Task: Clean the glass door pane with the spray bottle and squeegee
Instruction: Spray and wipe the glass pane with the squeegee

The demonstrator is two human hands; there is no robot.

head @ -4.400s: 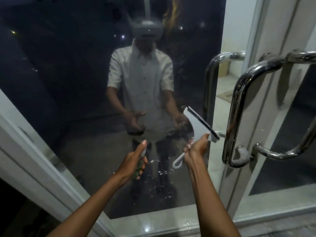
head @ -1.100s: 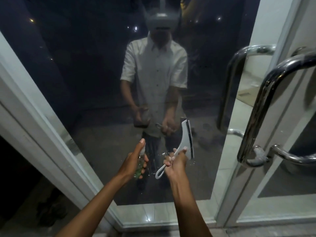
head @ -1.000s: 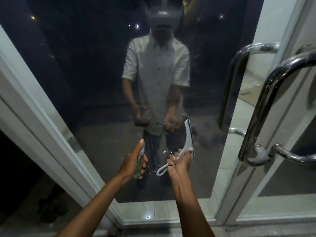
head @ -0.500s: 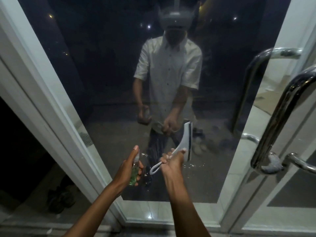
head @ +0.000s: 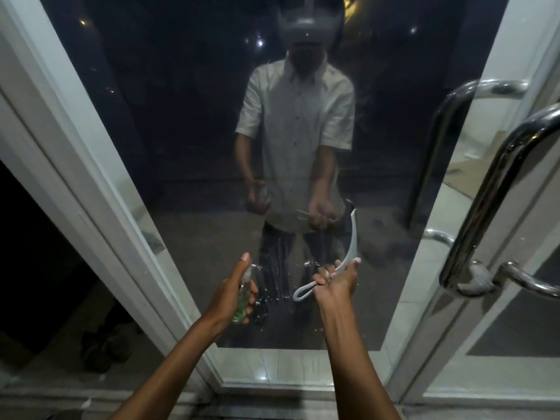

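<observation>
The dark glass door pane (head: 194, 153) fills the view in a white frame and mirrors a person in a white shirt. My left hand (head: 233, 291) grips a small clear spray bottle (head: 242, 304) with green liquid, forefinger raised over its top. My right hand (head: 335, 281) holds the white squeegee (head: 351, 244) by its looped handle, the blade standing upright, edge-on against the lower pane. Wet streaks and droplets (head: 272, 277) mark the glass between my hands.
A chrome pull handle (head: 497, 189) stands on the white door frame at right, with a second one (head: 436, 140) behind the glass. At left, a dark opening shows shoes (head: 103, 347) on the floor. A white sill (head: 272, 374) runs below the pane.
The view has shifted left and down across the pane. The squeegee blade has turned from angled right to upright and edge-on. Both hands have kept their grips.
</observation>
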